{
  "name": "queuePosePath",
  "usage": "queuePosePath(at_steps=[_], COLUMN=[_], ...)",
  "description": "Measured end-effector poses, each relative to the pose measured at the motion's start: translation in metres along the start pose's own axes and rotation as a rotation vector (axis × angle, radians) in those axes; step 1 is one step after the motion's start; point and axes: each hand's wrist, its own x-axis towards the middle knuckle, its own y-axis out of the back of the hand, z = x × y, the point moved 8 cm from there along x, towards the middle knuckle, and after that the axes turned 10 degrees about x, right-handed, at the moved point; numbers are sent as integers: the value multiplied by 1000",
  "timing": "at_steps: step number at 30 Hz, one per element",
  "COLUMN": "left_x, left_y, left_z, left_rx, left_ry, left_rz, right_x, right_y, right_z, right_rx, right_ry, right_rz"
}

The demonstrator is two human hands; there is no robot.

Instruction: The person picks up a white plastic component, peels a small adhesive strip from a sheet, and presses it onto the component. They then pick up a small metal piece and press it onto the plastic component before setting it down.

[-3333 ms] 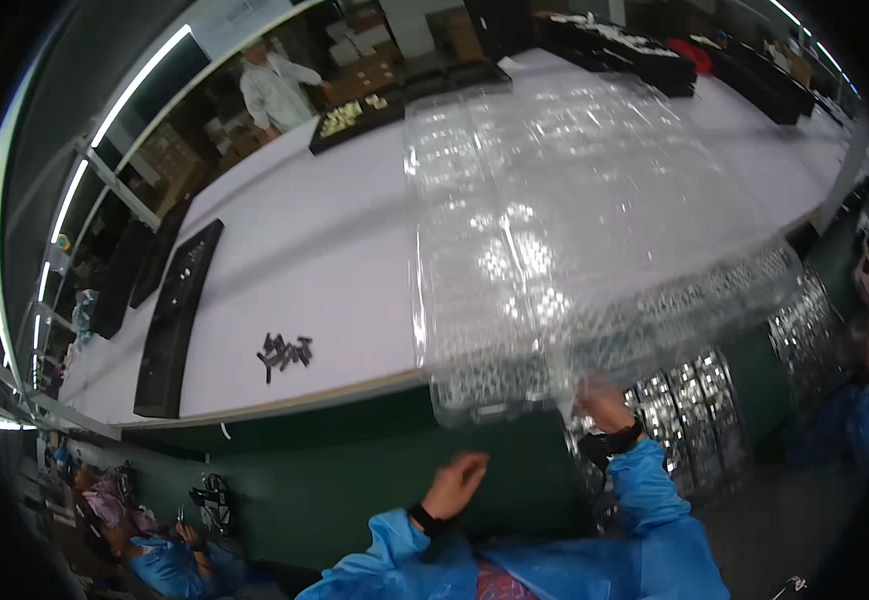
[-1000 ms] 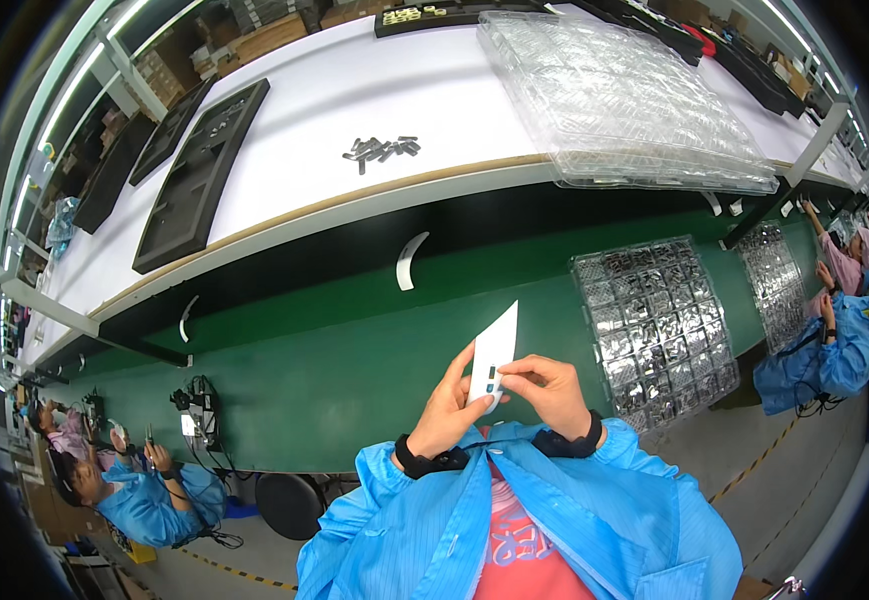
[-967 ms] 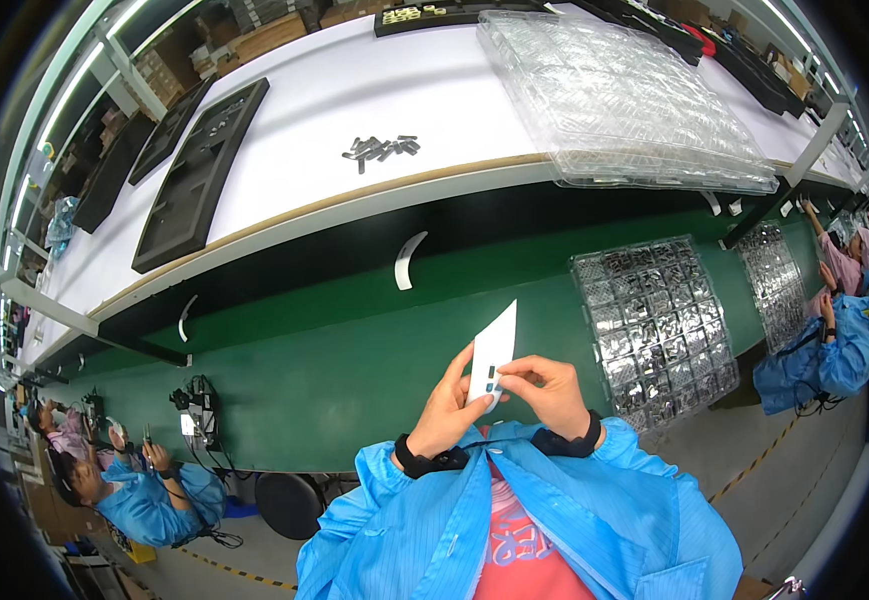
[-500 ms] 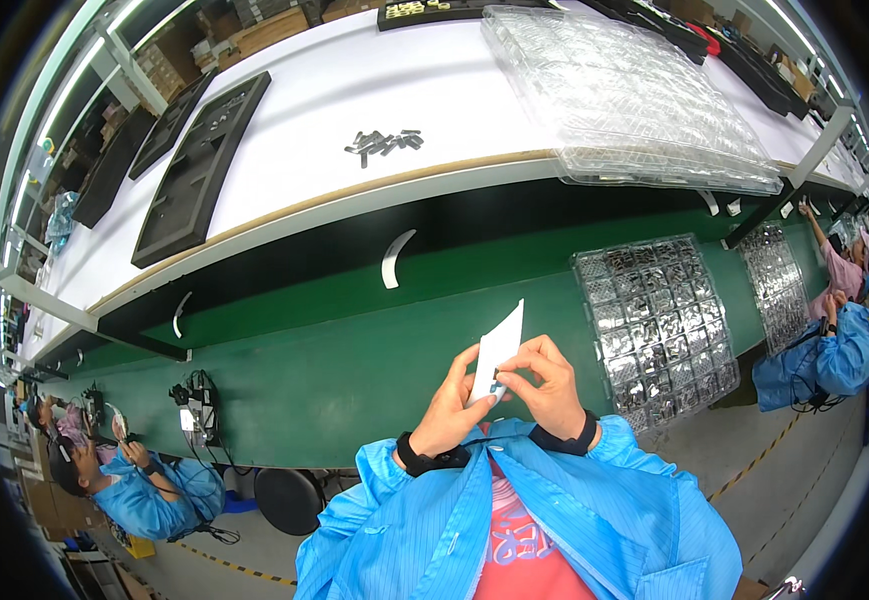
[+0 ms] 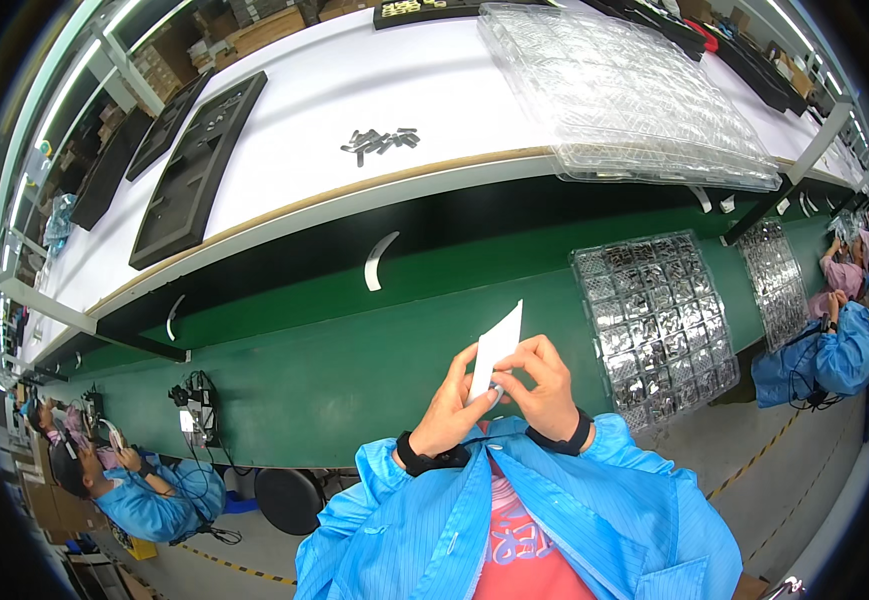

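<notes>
A white sheet of paper or card point(image 5: 497, 352) stands slanted in front of my chest, above the green bench. My left hand point(image 5: 442, 408) grips its lower left side between thumb and fingers. Thumb and forefinger of my right hand point(image 5: 546, 395) are pinched together at the sheet's lower right edge. A small bluish-grey piece point(image 5: 497, 391) shows between the two thumbs, mostly covered by the fingers, and its kind is too small to make out.
A clear compartment tray of small parts point(image 5: 654, 330) lies on the green bench point(image 5: 354, 375) at right. Clear trays point(image 5: 634, 100), small black pieces point(image 5: 379, 143) and a black tray point(image 5: 199, 170) occupy the white shelf. Co-workers sit left point(image 5: 154, 495) and right point(image 5: 824, 355).
My right fingertips have shifted slightly at the sheet's lower edge, and the small dark piece seen there before is now mostly covered. The sheet and my left hand have hardly moved.
</notes>
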Motion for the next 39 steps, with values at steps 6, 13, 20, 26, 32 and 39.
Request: queuePosePath(at_steps=[6,13,20,26,32,39], left_x=[-1,-2,-3,-6,-6,-5], left_y=[0,-1,-1,-3,-4,-6], left_z=[2,3,4,5,5,12], left_rx=[-7,-7,-12,52,59,174], left_ry=[4,15,45,19,20,-21], left_rz=[13,12,-1,-31,-11,-11], right_x=[-1,-1,-4,-6,-11,-11], right_y=[0,1,5,-4,-17,-14], right_z=[-5,-7,3,26,37,29], right_rx=[-42,-46,20,554,677,522], right_ry=[13,48,-27,-286,-376,-315], right_rz=[4,26,92,48,-207,-183])
